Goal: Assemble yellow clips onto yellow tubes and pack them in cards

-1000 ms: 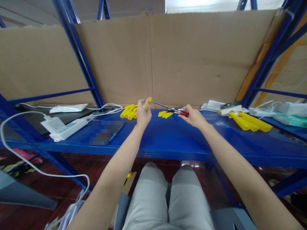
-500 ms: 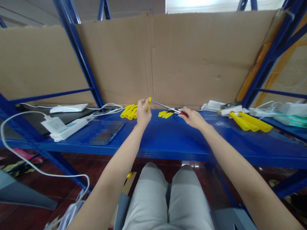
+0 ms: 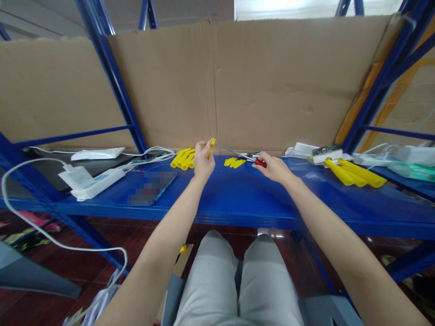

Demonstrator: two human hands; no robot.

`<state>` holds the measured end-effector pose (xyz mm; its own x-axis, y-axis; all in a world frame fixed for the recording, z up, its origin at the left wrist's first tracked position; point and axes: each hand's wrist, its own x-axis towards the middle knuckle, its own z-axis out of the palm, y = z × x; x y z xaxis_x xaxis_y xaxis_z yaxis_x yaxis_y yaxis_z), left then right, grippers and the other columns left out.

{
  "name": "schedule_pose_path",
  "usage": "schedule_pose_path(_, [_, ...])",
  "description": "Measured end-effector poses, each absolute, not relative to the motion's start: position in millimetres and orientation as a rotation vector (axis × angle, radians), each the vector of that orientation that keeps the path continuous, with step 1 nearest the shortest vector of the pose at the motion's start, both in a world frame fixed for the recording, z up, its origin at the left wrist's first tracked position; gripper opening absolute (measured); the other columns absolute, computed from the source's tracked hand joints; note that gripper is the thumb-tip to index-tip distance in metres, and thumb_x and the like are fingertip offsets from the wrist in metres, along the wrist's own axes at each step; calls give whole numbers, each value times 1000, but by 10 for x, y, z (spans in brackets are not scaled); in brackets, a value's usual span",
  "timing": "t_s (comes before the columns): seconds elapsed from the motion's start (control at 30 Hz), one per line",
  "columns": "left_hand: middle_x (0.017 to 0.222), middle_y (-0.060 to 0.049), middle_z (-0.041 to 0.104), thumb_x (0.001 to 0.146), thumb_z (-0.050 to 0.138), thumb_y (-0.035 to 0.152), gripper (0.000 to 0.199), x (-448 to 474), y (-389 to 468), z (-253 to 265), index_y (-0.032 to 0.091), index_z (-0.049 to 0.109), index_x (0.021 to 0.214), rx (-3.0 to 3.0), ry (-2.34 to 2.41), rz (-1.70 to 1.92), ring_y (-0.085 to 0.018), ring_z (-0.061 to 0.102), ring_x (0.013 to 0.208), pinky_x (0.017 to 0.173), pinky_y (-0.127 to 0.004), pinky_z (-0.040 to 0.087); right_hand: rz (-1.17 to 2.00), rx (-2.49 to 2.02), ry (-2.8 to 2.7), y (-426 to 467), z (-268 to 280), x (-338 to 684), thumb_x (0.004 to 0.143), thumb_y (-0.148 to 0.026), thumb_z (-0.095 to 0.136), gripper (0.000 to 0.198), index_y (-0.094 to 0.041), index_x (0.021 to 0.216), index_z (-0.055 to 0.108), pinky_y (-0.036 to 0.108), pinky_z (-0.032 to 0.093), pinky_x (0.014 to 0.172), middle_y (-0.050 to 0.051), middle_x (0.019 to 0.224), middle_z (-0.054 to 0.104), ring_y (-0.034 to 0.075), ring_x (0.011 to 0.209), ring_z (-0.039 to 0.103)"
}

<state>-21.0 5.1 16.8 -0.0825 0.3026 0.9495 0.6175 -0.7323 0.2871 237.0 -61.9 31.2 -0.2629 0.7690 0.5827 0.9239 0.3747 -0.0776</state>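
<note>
Left hand (image 3: 204, 159) and right hand (image 3: 274, 166) were apart in front of me, each closed on something. The left pinched a small yellow piece (image 3: 212, 143) at the fingertips; the right was wrapped around the handle of a red-handled tool (image 3: 261, 162), whose thin metal shaft slanted up toward the piece. I could not tell whether its tip touched the yellow or stood just beside it.

For this step, I judged it best to let the left fingers steady the piece without squashing it, line the shaft up with its end, and work with light, even pressure from the right. Pushing at an angle could have made the tip slip toward my fingertips, so a straight approach seemed safer.

As for the piece, it sat up between thumb and fingers, bright yellow, its lower part hidden by my grip and its end too small for me to make out. Near it on the blue shelf (image 3: 244, 194), short yellow strips (image 3: 234, 162) lay side by side between my hands, and yellow tubes (image 3: 183, 158) with round ends rested to the left, partly behind my left hand.
</note>
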Motion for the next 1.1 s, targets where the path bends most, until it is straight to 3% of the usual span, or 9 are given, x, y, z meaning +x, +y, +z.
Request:
schedule_pose_path(0.2, [104, -11, 57, 82, 48, 16, 38, -205, 15, 189, 17, 65, 115, -1957, -1012, -1901, -21, 60, 99, 90, -34, 51, -361, -1513, -2156, -652, 336, 2327, 92, -38, 47, 19, -21, 95, 55, 29, 37, 61, 10, 86, 70, 25, 78, 65])
schedule_pose_path(0.43, [106, -12, 57, 81, 48, 17, 38, -203, 12, 192, 18, 65, 115, -1986, -1025, -1905, -23, 59, 102, 91, -37, 51, -273, -1389, -2104, -638, 309, 2362, 88, -38, 53, 19, -22, 98, 54, 28, 39, 60, 6, 82, 69, 21, 69, 63])
schedule_pose_path(0.8, [104, -12, 57, 83, 49, 21, 35, -204, 25, 176, 22, 66, 113, -1950, -994, -1911, -22, 60, 98, 87, -34, 53, -443, -1434, -2094, -628, 303, 2371, 89, -43, 52, 24, -22, 97, 60, 30, 39, 62, 8, 84, 71, 26, 79, 66])
schedule_pose_path(1.1, [102, -11, 58, 81, 49, 18, 38, -205, 21, 178, 23, 66, 114, -1927, -993, -1909, -22, 60, 97, 84, -34, 54, -360, -1414, -2083, -638, 316, 2351, 90, -41, 50, 28, -21, 106, 62, 32, 44, 67, 11, 93, 72, 27, 82, 67])
